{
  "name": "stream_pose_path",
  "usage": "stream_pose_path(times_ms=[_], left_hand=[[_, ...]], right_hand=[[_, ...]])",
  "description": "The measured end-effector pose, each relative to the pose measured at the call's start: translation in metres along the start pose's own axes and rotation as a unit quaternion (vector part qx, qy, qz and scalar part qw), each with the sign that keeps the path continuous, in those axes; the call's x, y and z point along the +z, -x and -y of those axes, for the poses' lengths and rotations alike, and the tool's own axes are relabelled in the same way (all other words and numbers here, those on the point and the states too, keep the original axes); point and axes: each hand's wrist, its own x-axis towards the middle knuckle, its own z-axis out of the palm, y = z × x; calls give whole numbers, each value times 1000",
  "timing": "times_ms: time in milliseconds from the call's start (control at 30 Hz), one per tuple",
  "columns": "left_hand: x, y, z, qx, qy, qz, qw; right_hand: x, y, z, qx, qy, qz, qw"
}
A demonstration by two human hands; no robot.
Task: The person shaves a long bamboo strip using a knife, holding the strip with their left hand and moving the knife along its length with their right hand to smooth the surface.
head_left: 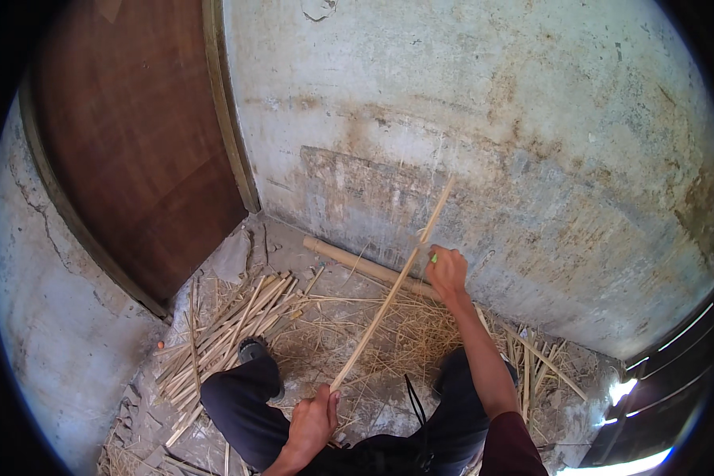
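Note:
A long, pale bamboo strip (389, 301) slants up and away in front of me toward the wall. Closed around its near end, my left hand (312, 422) keeps it tilted above the floor. My right hand (447, 270) is closed beside the strip's upper part, on what looks like a small knife (434, 259). Only a bit of its green handle shows; the blade is hard to make out against the strip. A thin curl of shaving (423, 233) stands off the strip just above this hand.
Split bamboo sticks (230, 333) lie piled at the left, with more sticks (543, 361) at the right. A thick bamboo pole (357, 264) rests along the stained wall (484, 119). Shavings (420, 325) litter the floor between my legs. A brown door (135, 143) stands at the left.

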Motion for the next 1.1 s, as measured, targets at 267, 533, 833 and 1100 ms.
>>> stream_pose_path(times_ms=[267, 533, 833, 1100], left_hand=[[-11, 32, 13, -28, -29, 43, 998], [-15, 47, 25, -39, -4, 54, 998], [-23, 2, 13, -42, 121, 77, 989], [-2, -40, 41, -134, 353, 121, 918]], right_hand=[[7, -22, -46, 151, 11, -24, 988], [3, -15, -59, 153, -3, -2, 988], [-8, 24, 28, -25, -48, 79, 995], [-16, 77, 96, -141, -122, 158, 970]])
